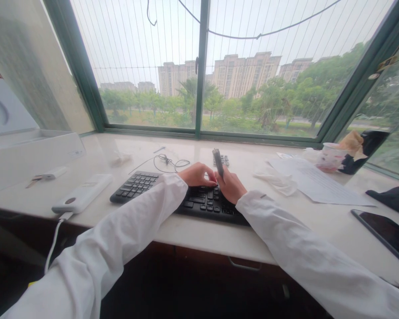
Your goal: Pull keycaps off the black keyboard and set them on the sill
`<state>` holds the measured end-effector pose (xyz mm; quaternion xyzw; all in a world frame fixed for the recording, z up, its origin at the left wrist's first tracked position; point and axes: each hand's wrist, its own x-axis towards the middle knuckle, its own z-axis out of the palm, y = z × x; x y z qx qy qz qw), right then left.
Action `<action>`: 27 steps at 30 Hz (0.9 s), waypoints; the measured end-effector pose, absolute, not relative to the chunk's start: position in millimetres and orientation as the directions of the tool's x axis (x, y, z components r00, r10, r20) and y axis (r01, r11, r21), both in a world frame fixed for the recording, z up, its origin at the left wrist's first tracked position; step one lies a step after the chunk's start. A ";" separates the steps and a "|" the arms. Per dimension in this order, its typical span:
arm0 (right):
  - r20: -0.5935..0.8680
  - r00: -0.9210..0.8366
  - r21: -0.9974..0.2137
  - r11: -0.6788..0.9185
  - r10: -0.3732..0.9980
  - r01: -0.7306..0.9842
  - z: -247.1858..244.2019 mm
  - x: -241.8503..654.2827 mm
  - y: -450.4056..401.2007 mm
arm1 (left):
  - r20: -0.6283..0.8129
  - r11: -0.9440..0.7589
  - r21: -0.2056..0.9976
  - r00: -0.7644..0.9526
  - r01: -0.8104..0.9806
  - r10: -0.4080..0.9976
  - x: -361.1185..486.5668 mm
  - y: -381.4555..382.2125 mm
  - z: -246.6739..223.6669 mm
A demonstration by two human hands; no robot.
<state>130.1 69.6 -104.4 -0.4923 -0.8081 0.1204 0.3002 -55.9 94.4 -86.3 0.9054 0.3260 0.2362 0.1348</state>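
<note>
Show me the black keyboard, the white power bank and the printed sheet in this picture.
Black keyboard [201,200]: head view, on the keys between the left sleeve and the right hand.
White power bank [81,193]: head view, on its top face.
Printed sheet [322,186]: head view, on its printed middle.

A green-framed window [202,66] across the whole view, thin wires over its panes, pale apartment towers [242,73] and leafy trees [272,104] beyond it, a white stone counter [146,150] just below it, a stained plaster wall [29,75] to its left, flat grey daylight through it.
</note>
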 end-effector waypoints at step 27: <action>0.210 -0.214 -0.895 0.276 0.954 0.351 -85.4 151.1 88.2 | 0.571 -0.718 0.407 0.455 0.565 0.683 -44.1 81.2 -78.8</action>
